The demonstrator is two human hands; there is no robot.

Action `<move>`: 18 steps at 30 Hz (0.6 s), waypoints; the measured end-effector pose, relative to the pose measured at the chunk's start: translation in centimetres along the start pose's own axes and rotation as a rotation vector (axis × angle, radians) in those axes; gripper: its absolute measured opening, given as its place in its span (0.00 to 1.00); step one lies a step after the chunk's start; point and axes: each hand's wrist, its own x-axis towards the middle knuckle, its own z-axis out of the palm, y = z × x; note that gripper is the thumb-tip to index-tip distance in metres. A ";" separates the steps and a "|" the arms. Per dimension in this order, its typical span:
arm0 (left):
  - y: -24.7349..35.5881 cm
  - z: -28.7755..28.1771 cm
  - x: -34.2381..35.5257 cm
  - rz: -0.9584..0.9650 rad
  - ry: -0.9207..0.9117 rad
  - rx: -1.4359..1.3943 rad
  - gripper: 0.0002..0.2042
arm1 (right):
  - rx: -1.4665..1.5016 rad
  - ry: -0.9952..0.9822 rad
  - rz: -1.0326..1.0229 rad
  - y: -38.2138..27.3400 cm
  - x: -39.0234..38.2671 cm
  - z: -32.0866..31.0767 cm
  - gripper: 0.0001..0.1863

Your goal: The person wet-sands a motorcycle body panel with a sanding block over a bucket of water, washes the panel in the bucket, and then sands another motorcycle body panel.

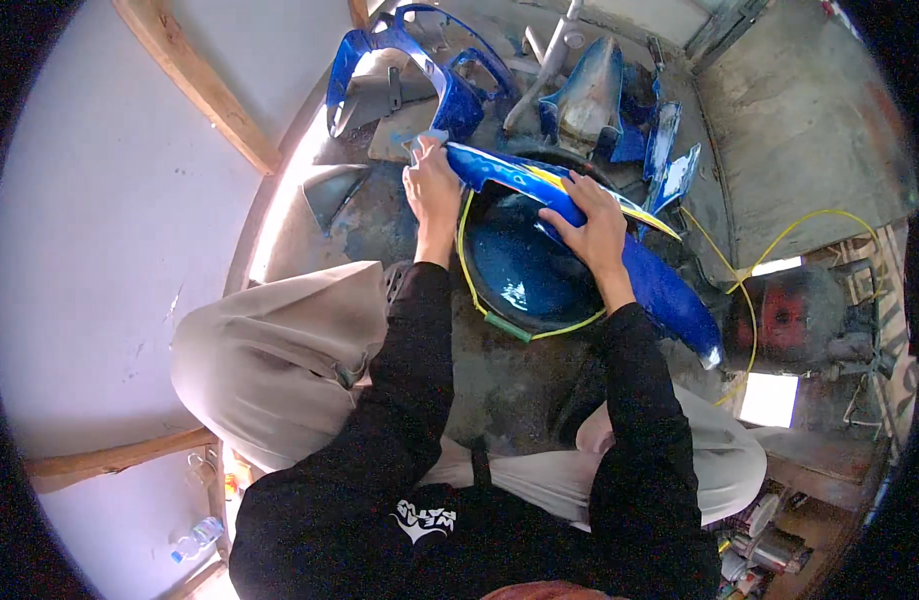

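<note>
A long curved blue motorcycle body panel with yellow and white stripes lies slantwise over a bucket. My right hand grips its middle, thumb on the near side and fingers across the top. At the panel's far left end, my left hand is closed around a small pale-blue piece, too little of which shows to name its kind. Below the panel, the round bucket holds dark water; its yellow handle with a green grip hangs at the near rim. The panel hides the bucket's far part.
More blue body parts, including a large frame-shaped cover and a pointed panel, lie on the floor beyond. A grey triangular piece is at left. On the right, a yellow hose loops past a dirty machine.
</note>
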 end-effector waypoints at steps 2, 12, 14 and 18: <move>0.2 -0.2 0.4 0.013 -0.059 0.061 0.15 | -0.009 -0.023 0.029 -0.1 0.0 0.0 0.34; -1.3 1.0 1.2 0.133 0.207 0.009 0.15 | -0.006 0.006 0.045 -0.4 0.2 0.1 0.33; -2.1 1.7 1.4 0.069 0.110 0.108 0.15 | -0.011 0.020 0.035 -0.4 0.1 0.1 0.31; -2.5 2.0 1.3 0.087 0.147 0.038 0.18 | -0.004 0.025 0.037 -0.3 0.1 0.2 0.32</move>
